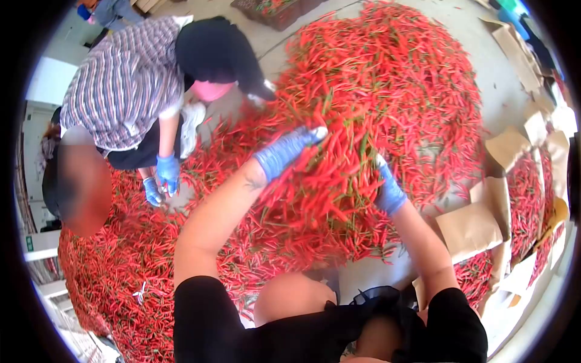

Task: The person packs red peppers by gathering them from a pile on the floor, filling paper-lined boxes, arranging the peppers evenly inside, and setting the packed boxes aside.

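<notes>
Between my two blue-gloved hands a large bunch of red chili peppers is held up over the pile, some with green stems. My left hand presses on the bunch's left side, its thumb side at the top. On the right side, my right hand holds the same bunch, its fingers partly hidden behind the peppers. Below and around both hands spreads the big chili pile on the grey floor.
A co-worker in a striped shirt bends over the peppers at the left, with blue-gloved hands low. Another person's head shows below. Open cardboard boxes of peppers line the right. A dark crate stands at the top.
</notes>
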`<control>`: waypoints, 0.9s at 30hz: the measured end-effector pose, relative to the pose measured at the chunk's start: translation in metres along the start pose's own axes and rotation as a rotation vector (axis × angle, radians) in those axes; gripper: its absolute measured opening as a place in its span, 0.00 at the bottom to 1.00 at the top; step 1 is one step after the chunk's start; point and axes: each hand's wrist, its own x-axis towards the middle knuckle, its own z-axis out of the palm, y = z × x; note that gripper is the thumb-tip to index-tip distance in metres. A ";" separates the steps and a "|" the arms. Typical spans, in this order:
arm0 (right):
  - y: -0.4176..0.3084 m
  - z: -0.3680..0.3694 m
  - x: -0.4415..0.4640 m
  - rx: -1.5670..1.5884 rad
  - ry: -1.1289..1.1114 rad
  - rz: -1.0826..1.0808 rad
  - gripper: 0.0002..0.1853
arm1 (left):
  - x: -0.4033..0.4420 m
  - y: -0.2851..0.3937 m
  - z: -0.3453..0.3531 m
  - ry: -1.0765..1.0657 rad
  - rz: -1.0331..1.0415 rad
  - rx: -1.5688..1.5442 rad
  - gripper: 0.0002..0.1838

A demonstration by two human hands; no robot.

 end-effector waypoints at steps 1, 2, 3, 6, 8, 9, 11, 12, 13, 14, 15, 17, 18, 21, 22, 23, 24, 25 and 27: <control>-0.014 0.005 -0.005 0.011 -0.031 0.000 0.30 | 0.004 0.012 0.005 -0.014 0.018 -0.015 0.23; -0.027 0.010 -0.012 0.022 -0.066 -0.001 0.30 | 0.013 0.020 0.007 -0.055 0.009 -0.009 0.22; -0.039 0.015 -0.021 0.024 -0.062 -0.024 0.30 | 0.020 0.025 0.013 -0.087 -0.023 -0.029 0.23; -0.071 0.023 -0.054 0.039 -0.070 -0.012 0.28 | 0.034 0.038 0.040 -0.142 -0.074 -0.073 0.25; -0.082 0.006 -0.064 0.082 -0.125 -0.011 0.28 | 0.042 0.034 0.060 -0.158 -0.037 -0.104 0.25; -0.087 -0.008 -0.077 0.123 -0.178 -0.002 0.28 | 0.046 0.032 0.068 -0.211 -0.066 -0.157 0.26; -0.102 -0.005 -0.126 0.028 -0.140 -0.103 0.29 | 0.053 0.037 0.094 -0.313 -0.133 -0.259 0.27; -0.108 -0.012 -0.153 -0.320 -0.190 -0.400 0.30 | 0.042 0.059 0.146 -0.386 -0.218 -0.320 0.28; -0.117 -0.017 -0.182 -0.343 -0.110 -0.413 0.30 | 0.030 0.080 0.200 -0.455 -0.308 -0.374 0.28; -0.125 -0.020 -0.212 -0.365 -0.030 -0.423 0.31 | 0.039 0.086 0.231 -0.508 -0.347 -0.368 0.28; -0.136 -0.020 -0.239 -0.009 0.109 -0.202 0.31 | 0.046 0.088 0.254 -0.540 -0.375 -0.361 0.28; -0.146 -0.044 -0.300 -0.023 0.105 -0.371 0.28 | 0.041 0.090 0.326 -0.701 -0.289 -0.220 0.29; -0.152 -0.053 -0.337 0.005 0.228 -0.413 0.27 | 0.051 0.081 0.353 -0.695 -0.364 -0.203 0.29; -0.143 -0.098 -0.429 -0.017 0.340 -0.613 0.25 | 0.063 0.047 0.439 -0.837 -0.538 -0.237 0.28; -0.132 -0.117 -0.458 -0.010 0.406 -0.657 0.26 | 0.077 0.014 0.464 -0.835 -0.454 -0.177 0.27; -0.122 -0.140 -0.484 -0.005 0.467 -0.694 0.26 | 0.073 -0.005 0.491 -0.831 -0.404 -0.139 0.26; -0.106 -0.163 -0.508 0.007 0.480 -0.698 0.26 | 0.070 -0.024 0.518 -0.826 -0.355 -0.101 0.25; -0.085 -0.183 -0.530 0.092 0.539 -0.675 0.27 | 0.051 -0.030 0.541 -0.833 -0.348 -0.077 0.24; -0.052 -0.229 -0.562 0.193 0.611 -0.666 0.28 | 0.068 -0.101 0.574 -0.947 -0.392 0.027 0.27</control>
